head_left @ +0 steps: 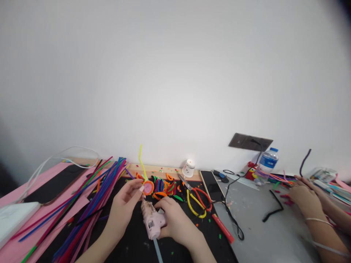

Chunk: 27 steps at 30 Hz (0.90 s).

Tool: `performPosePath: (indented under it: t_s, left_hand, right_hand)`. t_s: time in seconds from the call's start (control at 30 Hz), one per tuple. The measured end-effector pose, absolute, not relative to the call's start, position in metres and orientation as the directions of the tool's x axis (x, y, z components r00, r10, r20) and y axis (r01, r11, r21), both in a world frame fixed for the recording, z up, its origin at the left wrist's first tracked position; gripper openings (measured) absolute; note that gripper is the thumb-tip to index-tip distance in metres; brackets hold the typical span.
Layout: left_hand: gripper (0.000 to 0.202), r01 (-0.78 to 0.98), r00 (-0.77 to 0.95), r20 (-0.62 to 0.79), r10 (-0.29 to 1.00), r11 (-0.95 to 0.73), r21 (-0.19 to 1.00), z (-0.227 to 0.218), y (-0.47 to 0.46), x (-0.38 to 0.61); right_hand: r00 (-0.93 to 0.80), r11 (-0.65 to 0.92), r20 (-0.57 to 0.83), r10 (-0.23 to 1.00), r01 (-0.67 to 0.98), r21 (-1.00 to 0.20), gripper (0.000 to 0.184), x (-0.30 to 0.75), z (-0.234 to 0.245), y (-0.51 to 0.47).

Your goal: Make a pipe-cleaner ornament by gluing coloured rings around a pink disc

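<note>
My right hand [175, 221] is wrapped around a pink hot glue gun [153, 223], and a glue stick [157, 250] sticks out of its back end. Between the thumb and fingers of my left hand [128, 193] is a yellow pipe cleaner [142, 164], its free end pointing up. Right by those fingertips is an orange ring with a pink centre [148, 187]; whether it is joined to the pipe cleaner I cannot tell. The glue gun's nozzle is close below my left fingertips. Behind my hands lies a pile of bent, coloured pipe cleaner pieces [164, 186].
Long pipe cleaners [93, 208] cover the left side, near a dark phone [55, 182]. To the right lie scissors [196, 201], a white-framed phone [212, 186], a red stick [222, 228] and a black cable [233, 215]. A paper cup [188, 168], a bottle [267, 164] and another person's hands [305, 197] are farther off.
</note>
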<state>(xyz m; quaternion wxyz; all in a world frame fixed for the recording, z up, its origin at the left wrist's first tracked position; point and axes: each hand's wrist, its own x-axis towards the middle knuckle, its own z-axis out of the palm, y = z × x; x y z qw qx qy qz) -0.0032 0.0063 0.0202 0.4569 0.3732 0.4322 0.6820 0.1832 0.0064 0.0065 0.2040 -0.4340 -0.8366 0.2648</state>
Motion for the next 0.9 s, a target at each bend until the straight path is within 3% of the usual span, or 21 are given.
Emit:
performPosePath:
  t_s: [0.13,0.3,0.4,0.5,0.7,0.9]
  left_hand:
    - [0.024,-0.263,-0.265,0.116,0.957,-0.188,0.946,0.022,0.005,-0.003]
    - [0.016,-0.207,-0.132,0.145,0.981,-0.171,0.963,0.017,0.004,-0.002]
    - [0.014,-0.143,0.071,0.141,0.988,-0.130,0.981,0.014,0.000,0.000]
    - [0.012,-0.098,0.217,0.146,0.965,-0.128,0.987,0.013,-0.004,0.004]
    - [0.014,-0.078,0.371,0.121,0.921,-0.099,0.992,0.010,-0.006,0.007]
    - [0.017,-0.054,0.388,0.118,0.914,-0.106,0.993,0.009,-0.006,0.006]
  right_hand:
    - [-0.519,0.314,0.038,0.854,0.455,-0.833,0.073,0.194,0.022,0.006]
    - [-0.195,0.249,0.202,0.960,0.258,-0.933,0.023,0.192,0.033,0.010]
    - [-0.195,0.220,0.215,0.957,0.006,-0.975,0.026,0.189,0.032,0.012]
    - [-0.217,0.198,0.223,0.950,-0.134,-0.971,0.029,0.188,0.029,0.011]
    - [-0.146,0.223,0.239,0.960,-0.114,-0.968,0.009,0.190,0.027,0.008]
    - [-0.143,0.168,0.179,0.974,-0.083,-0.982,0.012,0.190,0.031,0.006]
